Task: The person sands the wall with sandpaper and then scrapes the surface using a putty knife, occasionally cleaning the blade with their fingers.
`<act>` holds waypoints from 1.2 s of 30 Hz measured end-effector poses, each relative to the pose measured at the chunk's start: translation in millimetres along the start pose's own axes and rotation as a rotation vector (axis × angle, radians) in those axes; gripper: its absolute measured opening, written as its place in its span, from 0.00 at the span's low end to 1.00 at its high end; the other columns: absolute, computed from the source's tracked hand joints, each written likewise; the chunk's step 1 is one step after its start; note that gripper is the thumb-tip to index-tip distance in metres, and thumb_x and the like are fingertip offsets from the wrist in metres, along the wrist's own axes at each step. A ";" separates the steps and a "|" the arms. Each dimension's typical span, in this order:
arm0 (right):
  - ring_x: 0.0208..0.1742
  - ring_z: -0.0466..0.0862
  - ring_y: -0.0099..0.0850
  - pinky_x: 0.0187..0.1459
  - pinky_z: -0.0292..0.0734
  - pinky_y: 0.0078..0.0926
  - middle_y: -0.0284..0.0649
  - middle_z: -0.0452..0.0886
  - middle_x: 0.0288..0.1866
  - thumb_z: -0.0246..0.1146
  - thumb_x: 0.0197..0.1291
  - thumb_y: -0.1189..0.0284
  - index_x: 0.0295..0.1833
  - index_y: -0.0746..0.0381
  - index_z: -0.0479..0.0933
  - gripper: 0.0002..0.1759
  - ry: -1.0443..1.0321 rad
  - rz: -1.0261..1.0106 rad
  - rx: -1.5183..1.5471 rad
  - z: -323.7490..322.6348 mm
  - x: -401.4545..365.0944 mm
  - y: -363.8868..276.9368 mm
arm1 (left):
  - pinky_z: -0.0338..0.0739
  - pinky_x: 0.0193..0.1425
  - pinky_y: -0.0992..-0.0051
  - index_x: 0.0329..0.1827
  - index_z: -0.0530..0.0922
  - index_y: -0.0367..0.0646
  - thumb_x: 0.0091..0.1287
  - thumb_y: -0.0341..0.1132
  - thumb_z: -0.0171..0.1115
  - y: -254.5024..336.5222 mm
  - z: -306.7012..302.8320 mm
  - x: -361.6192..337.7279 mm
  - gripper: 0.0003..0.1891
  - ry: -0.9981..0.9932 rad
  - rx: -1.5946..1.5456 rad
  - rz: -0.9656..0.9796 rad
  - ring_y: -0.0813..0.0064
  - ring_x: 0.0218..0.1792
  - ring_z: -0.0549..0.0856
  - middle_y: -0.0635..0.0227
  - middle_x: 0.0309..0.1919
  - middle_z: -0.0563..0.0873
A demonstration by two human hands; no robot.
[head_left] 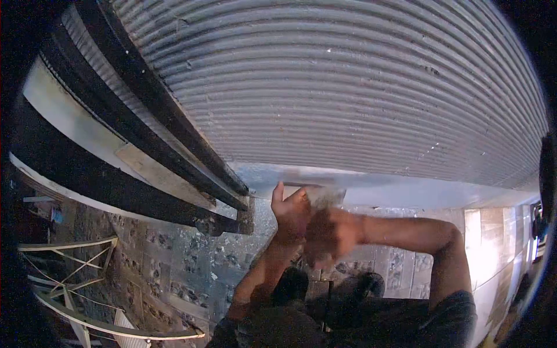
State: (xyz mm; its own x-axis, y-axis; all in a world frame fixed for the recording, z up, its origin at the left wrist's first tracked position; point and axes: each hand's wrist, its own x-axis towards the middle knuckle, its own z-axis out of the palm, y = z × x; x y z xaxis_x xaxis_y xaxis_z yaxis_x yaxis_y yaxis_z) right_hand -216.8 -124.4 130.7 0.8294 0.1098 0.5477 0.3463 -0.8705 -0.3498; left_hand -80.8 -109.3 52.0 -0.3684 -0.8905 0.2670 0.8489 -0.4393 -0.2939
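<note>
My left hand (289, 211) is raised beside a pale ledge, palm turned toward my other hand. Its thumb stands up, apart from the fingers, which are partly hidden. Crossing close in front of it is my right hand (336, 232), blurred by motion, with its fingers curled in. A flat greyish piece (326, 198) shows just above the right hand, next to the left fingertips. It is too smeared to name, and the blur hides which hand bears it. Behind both hands runs the smooth pale ledge (400, 191) below a ribbed grey surface (348, 98).
Dark and light slanted frame bars (156, 133) rise at the left. On the lower left stands a pale metal frame (87, 264) with crossed braces. Patterned floor tiles (191, 272) with white specks lie beneath me. Bright light falls on the right (487, 243).
</note>
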 end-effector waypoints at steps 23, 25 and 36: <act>0.21 0.77 0.32 0.22 0.72 0.31 0.32 0.75 0.21 0.67 0.48 0.59 0.28 0.54 0.78 0.11 0.100 -0.061 0.082 -6.3 5.6 16.9 | 0.67 0.61 0.62 0.57 0.64 0.24 0.62 0.65 0.37 -0.7 11.4 -4.6 0.44 0.457 0.407 0.079 0.56 0.51 0.77 0.45 0.52 0.75; 0.22 0.78 0.31 0.23 0.73 0.30 0.33 0.76 0.23 0.68 0.46 0.63 0.28 0.54 0.79 0.08 0.022 0.131 0.022 -25.1 9.1 32.1 | 0.67 0.61 0.62 0.57 0.64 0.24 0.62 0.65 0.37 3.2 4.6 -5.5 0.43 0.292 0.294 0.017 0.55 0.52 0.76 0.45 0.52 0.75; 0.18 0.74 0.29 0.19 0.69 0.25 0.32 0.71 0.17 0.62 0.50 0.66 0.18 0.54 0.70 0.12 0.119 -0.041 0.012 -22.7 20.1 22.7 | 0.69 0.56 0.62 0.58 0.64 0.25 0.61 0.67 0.39 7.8 1.7 -6.3 0.45 0.199 0.215 -0.004 0.57 0.48 0.76 0.47 0.50 0.75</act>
State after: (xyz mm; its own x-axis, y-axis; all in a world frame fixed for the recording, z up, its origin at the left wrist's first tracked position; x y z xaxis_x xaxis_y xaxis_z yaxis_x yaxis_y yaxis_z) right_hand -202.3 -152.8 151.1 0.7569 0.0865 0.6478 0.3844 -0.8606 -0.3341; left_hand -71.1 -106.9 49.6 -0.4212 -0.9037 0.0765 0.9002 -0.4268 -0.0859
